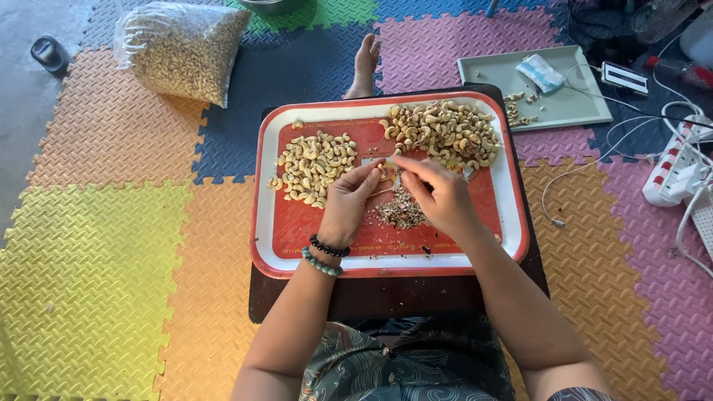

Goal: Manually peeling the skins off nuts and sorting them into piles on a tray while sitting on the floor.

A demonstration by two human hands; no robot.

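Underfoot, a floor of interlocking foam mats (pixel 96 252) in yellow, orange, blue, pink and green. On a dark low table (pixel 394 293), a red tray with a white rim (pixel 261 223), filling most of the tabletop. At far left on the mats, a clear plastic bag of cashews (pixel 182 48), lying on its side. Beyond the tray to the right, a grey-green flat tray (pixel 572 104) with a few nuts and a folded face mask (pixel 541 72); further right, a white power strip (pixel 679 174) with tangled white cables. A bare foot (pixel 365 65) just past the red tray's far edge.

On the tray's right, a larger heap of cashews (pixel 445 132); on its left, a smaller heap of pale cashews (pixel 313 165); between and nearer, a little mound of brown skins and scraps (pixel 401 209).

Left hand (pixel 349 200), beaded bracelets (pixel 324 254) at the wrist, fingertips pressed together on a single cashew (pixel 385 172) over the tray's middle. Right hand (pixel 440 194) close beside, fingers pinched around a small blade-like tool (pixel 395 177), barely visible, its tip at the same nut, just above the scrap mound.
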